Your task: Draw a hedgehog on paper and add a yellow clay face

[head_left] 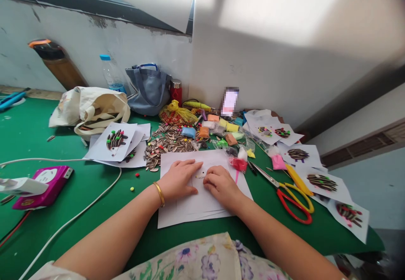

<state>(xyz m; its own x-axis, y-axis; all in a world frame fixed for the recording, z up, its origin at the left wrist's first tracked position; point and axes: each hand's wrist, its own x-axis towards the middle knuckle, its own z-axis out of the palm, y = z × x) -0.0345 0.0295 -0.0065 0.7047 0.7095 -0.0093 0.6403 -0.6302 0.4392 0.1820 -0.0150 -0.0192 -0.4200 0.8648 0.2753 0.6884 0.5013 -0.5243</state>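
White paper sheets (177, 216) lie in front of me, with small dark marks near the middle of the top one. My left hand (179, 179) rests flat on the paper, fingers stretched out, a gold bangle (159, 194) on its wrist. Just right of the marks, my right hand (223, 188) is curled with its fingertips pressed together on the paper; whatever may be between them is hidden. Beyond the sheets spreads a pile of striped sunflower seeds (171, 140). Colourful packets of modelling clay (204, 132) lie beside it, and a red packet (238, 164) touches the paper's upper right.
Red-and-yellow scissors (294, 204) lie open at right, near seed-decorated sheets (322, 183). More decorated sheets (115, 142) are stacked at left. A white cable (95, 206) crosses the green table by a magenta box (47, 183). Bags (148, 90) and a bottle (110, 75) stand along the wall.
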